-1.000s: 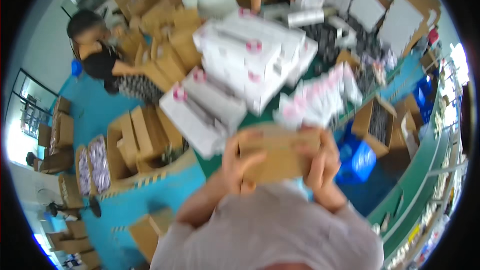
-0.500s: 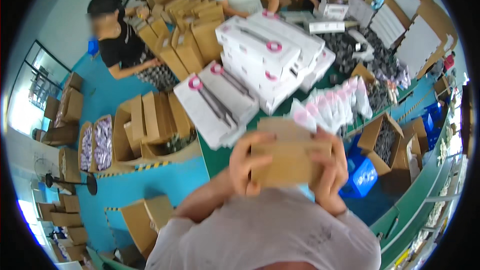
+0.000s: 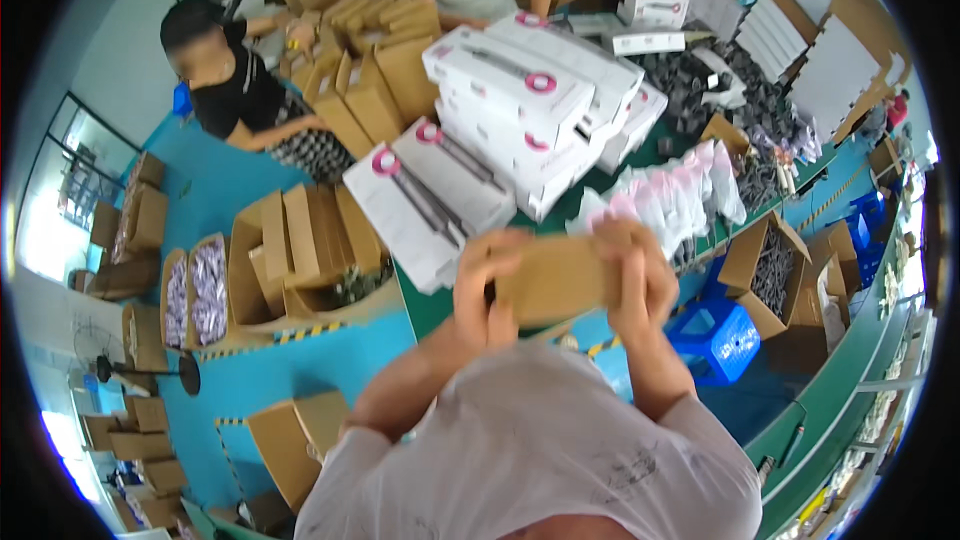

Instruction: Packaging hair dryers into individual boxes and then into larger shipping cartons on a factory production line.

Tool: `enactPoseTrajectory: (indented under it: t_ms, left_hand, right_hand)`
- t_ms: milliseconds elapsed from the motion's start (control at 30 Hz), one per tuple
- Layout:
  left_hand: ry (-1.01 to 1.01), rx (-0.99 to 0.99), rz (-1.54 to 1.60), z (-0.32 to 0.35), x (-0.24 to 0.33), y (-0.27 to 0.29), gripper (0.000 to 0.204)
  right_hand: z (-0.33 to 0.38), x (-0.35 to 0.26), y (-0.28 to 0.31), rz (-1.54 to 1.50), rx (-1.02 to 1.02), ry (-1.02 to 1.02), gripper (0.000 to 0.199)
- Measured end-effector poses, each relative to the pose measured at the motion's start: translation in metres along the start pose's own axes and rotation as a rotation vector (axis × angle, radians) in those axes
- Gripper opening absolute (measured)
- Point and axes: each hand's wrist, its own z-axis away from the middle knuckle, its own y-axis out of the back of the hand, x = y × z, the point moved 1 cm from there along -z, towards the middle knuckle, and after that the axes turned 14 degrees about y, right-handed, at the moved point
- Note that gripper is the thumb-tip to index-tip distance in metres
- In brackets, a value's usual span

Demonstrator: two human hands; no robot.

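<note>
Since a moment ago: brown cardboard box [image 3: 553, 278] turned flatter, hands unchanged. Behind it, stacked white boxes [image 3: 520, 110] on green table [image 3: 425, 305]; pink-white bags [image 3: 665, 198] just right; blue crate [image 3: 728, 340] below. Left hand [image 3: 482, 280] and right hand [image 3: 632, 275] clench the box's ends, fingers wrapped over.

A: Obstacles ahead of the hands?
B: Stacked white boxes [image 3: 520, 110] on the green table [image 3: 425, 305], far and left; pink-and-white packets [image 3: 670, 195] to the right, just beyond the fingers.
A: Right side?
B: Blue crate [image 3: 715, 340] and open carton [image 3: 770, 270], near.
A: Free room?
B: Blue floor [image 3: 300, 365] to the left, bounded by open cardboard boxes [image 3: 290, 255].
</note>
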Motion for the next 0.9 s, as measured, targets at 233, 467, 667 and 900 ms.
enactPoseTrajectory:
  t_ms: [233,467,667,900]
  left_hand:
    - [-0.031,-0.065,0.026,-0.016,0.003,0.010,0.048]
    - [0.049,-0.102,0.096,0.001,-0.002,0.006,0.051]
    - [0.077,-0.045,0.255,0.003,-0.004,-0.002,0.051]
    - [0.007,-0.028,-0.008,0.005,-0.024,0.013,0.055]
  right_hand:
    - [0.009,0.009,0.006,-0.109,0.086,0.070,0.032]
    - [0.009,0.000,0.004,0.035,0.035,-0.059,0.036]
    - [0.021,0.019,-0.001,-0.166,0.103,-0.077,0.035]
    - [0.007,0.042,-0.028,-0.339,0.141,-0.250,0.032]
